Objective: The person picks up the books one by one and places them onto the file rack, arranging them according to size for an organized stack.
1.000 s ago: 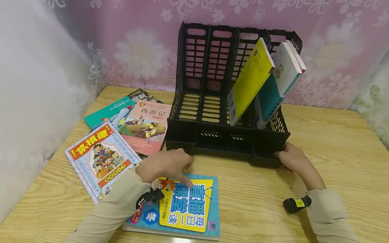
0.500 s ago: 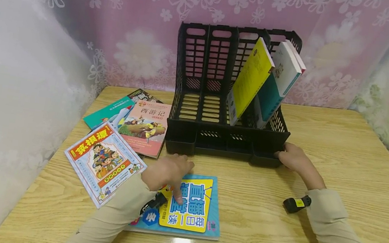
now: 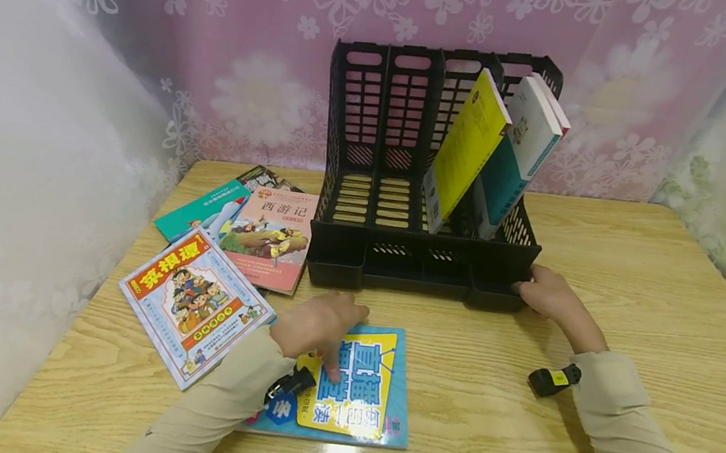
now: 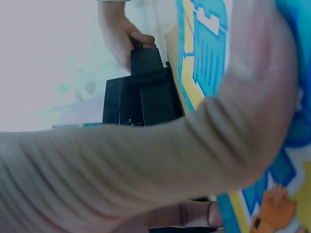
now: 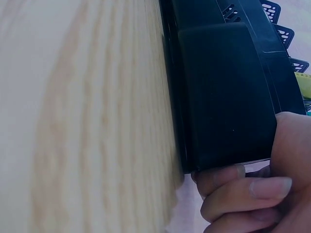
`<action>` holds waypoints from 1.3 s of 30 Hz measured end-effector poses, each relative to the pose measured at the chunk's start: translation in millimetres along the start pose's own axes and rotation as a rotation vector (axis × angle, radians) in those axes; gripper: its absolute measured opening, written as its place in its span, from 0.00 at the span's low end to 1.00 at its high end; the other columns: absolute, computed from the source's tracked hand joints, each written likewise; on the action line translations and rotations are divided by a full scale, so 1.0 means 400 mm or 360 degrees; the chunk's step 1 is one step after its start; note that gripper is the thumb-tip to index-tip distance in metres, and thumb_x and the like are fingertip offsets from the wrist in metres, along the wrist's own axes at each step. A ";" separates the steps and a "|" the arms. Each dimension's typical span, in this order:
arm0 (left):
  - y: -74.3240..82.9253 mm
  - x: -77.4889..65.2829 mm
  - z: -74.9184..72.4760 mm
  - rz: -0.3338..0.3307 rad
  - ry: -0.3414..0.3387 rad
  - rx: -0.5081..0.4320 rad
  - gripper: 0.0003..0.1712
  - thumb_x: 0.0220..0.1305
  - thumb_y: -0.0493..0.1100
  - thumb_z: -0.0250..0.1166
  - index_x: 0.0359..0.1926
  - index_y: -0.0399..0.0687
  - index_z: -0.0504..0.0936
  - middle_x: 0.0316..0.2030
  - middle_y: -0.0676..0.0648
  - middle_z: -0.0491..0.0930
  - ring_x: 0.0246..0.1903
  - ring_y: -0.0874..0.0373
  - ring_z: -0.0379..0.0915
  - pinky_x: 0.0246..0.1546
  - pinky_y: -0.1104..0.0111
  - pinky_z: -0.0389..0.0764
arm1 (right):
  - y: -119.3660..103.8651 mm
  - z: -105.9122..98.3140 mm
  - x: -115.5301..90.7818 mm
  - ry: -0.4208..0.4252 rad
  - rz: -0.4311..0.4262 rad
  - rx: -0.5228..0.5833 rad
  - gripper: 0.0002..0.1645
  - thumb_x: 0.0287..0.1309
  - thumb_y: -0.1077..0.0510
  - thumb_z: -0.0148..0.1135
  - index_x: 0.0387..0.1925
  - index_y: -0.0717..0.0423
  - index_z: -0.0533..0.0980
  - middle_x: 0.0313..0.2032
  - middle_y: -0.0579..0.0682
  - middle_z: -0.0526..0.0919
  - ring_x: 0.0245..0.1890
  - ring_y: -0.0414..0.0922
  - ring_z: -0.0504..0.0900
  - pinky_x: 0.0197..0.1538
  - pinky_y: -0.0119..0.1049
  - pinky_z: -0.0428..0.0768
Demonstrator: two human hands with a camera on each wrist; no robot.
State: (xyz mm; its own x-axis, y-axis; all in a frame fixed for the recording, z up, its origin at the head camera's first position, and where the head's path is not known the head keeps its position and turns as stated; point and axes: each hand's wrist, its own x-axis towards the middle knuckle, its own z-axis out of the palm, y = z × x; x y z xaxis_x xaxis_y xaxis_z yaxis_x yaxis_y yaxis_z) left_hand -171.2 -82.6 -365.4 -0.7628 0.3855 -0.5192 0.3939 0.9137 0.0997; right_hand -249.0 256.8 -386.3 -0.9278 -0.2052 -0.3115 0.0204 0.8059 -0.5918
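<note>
Two beige sleeves (image 3: 635, 443) reach forward over a pale wood-grain table (image 3: 642, 273), each wrist wearing a black strap (image 3: 553, 379). Nearest lies a bright blue paperback book (image 3: 359, 392) with a yellow panel and large Chinese characters on its cover, a little in front of the black organiser and apart from it. The person's left hand (image 3: 316, 326) has its thumb across this cover, and a fingertip meets the book's edge in the left wrist view; whether the fingers close underneath, I cannot tell. Left of that hand, a square white-and-pale-blue booklet (image 3: 196, 304) with red lettering overlaps a pink-covered book (image 3: 271, 237) and a teal book (image 3: 208, 209).

Farther right, the right hand (image 3: 555, 298) grips the front right corner of the black plastic mesh organiser (image 3: 416, 253), fingers curled below the corner and thumb against its side. Behind the pink book, a dark-covered book (image 3: 263, 178) shows partly. In the organiser, a yellow book (image 3: 467, 152) leans right in the third slot from the left; a white-and-teal book (image 3: 514, 163) leans right in the rightmost. Farthest back hangs a pink floral curtain (image 3: 278, 36).
</note>
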 end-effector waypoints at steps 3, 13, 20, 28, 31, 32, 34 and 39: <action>-0.010 0.004 0.003 0.0030 -0.0024 -0.0047 0.56 0.29 0.58 0.82 0.65 0.58 0.70 0.50 0.50 0.73 0.46 0.56 0.67 0.54 0.62 0.73 | 0.001 -0.002 0.003 0.0003 0.0004 -0.0007 0.24 0.65 0.59 0.46 0.52 0.77 0.60 0.22 0.54 0.67 0.15 0.43 0.66 0.22 0.37 0.67; -0.067 0.006 -0.022 0.0192 0.0002 -0.0356 0.49 0.33 0.57 0.82 0.60 0.52 0.74 0.40 0.54 0.75 0.42 0.58 0.70 0.48 0.64 0.75 | 0.005 0.004 0.007 0.0018 0.0005 -0.0016 0.26 0.64 0.58 0.46 0.53 0.78 0.60 0.23 0.55 0.69 0.16 0.44 0.67 0.22 0.38 0.68; -0.091 -0.015 -0.045 0.0523 0.0101 -0.0751 0.27 0.41 0.49 0.80 0.44 0.48 0.82 0.29 0.57 0.84 0.28 0.64 0.82 0.36 0.69 0.82 | 0.004 0.002 0.006 0.0049 -0.0001 -0.0041 0.26 0.64 0.58 0.45 0.54 0.79 0.60 0.25 0.59 0.71 0.18 0.46 0.69 0.23 0.39 0.70; -0.105 -0.082 -0.086 0.0769 0.0390 -0.1014 0.17 0.52 0.45 0.75 0.41 0.42 0.84 0.28 0.52 0.86 0.24 0.63 0.83 0.27 0.69 0.82 | 0.005 0.006 0.004 0.0059 -0.0011 -0.0075 0.28 0.64 0.58 0.45 0.56 0.80 0.60 0.39 0.69 0.72 0.26 0.52 0.73 0.27 0.40 0.71; -0.109 -0.125 -0.111 0.0802 0.0571 -0.1043 0.15 0.54 0.45 0.73 0.41 0.41 0.84 0.29 0.50 0.86 0.24 0.63 0.83 0.27 0.68 0.82 | 0.007 0.007 0.001 0.0071 -0.0010 -0.0115 0.30 0.64 0.58 0.45 0.57 0.82 0.60 0.42 0.75 0.72 0.32 0.60 0.76 0.35 0.47 0.76; -0.109 -0.138 -0.117 0.0819 0.0653 -0.1026 0.15 0.55 0.44 0.73 0.41 0.41 0.84 0.30 0.50 0.86 0.25 0.63 0.83 0.27 0.68 0.82 | 0.008 0.007 -0.001 0.0076 -0.0012 -0.0136 0.31 0.64 0.58 0.45 0.59 0.82 0.59 0.46 0.77 0.71 0.37 0.63 0.76 0.39 0.51 0.76; -0.105 -0.161 -0.127 0.0835 0.0837 -0.0986 0.14 0.56 0.43 0.72 0.42 0.41 0.84 0.31 0.49 0.86 0.25 0.64 0.82 0.28 0.68 0.82 | 0.006 0.007 -0.003 0.0094 -0.0011 -0.0166 0.34 0.64 0.58 0.45 0.61 0.84 0.56 0.53 0.81 0.67 0.48 0.69 0.72 0.48 0.57 0.74; -0.095 -0.179 -0.142 0.0814 0.1365 -0.0980 0.16 0.57 0.39 0.71 0.47 0.39 0.84 0.37 0.44 0.86 0.32 0.58 0.84 0.33 0.67 0.82 | 0.004 0.007 -0.001 0.0119 -0.0008 -0.0153 0.33 0.64 0.58 0.44 0.60 0.84 0.57 0.54 0.81 0.66 0.48 0.67 0.71 0.49 0.58 0.72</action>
State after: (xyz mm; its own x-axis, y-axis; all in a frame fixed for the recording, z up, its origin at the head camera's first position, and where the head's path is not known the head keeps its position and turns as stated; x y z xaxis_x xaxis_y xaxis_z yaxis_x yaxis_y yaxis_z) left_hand -160.5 -137.5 -283.5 -0.7760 0.4717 0.4188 0.6195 0.4447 0.6469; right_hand -247.6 256.5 -389.4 -0.9531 -0.1700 -0.2504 -0.0164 0.8552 -0.5181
